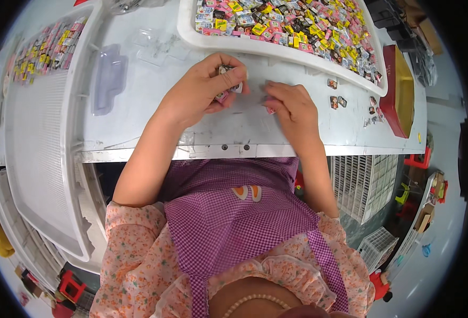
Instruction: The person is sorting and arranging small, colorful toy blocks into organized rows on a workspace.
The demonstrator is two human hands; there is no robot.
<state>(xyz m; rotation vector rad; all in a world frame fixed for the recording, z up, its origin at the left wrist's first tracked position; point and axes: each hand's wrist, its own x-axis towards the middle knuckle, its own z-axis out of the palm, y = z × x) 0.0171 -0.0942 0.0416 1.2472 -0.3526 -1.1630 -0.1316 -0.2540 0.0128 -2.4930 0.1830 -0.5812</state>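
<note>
My left hand [202, 87] is closed around several small colourful packets; pink ones [222, 97] show below the thumb and dark and white ones between the fingers. To its right, over the table, my right hand [299, 108] pinches a small pink packet [270, 110] between thumb and fingertips. The two hands are apart. Beyond them stands a large white tray [276, 50] heaped with the same kind of packets [292, 26] in pink, yellow, black and white. A few dark loose packets [336, 102] lie on the table right of my right hand.
At left, a white mesh tray [35, 132] holds rows of packets [51, 50] at its far end. A clear plastic mould [108, 79] lies beside it. An open red box [398, 100] stands at the table's right edge. White crates [366, 183] are below.
</note>
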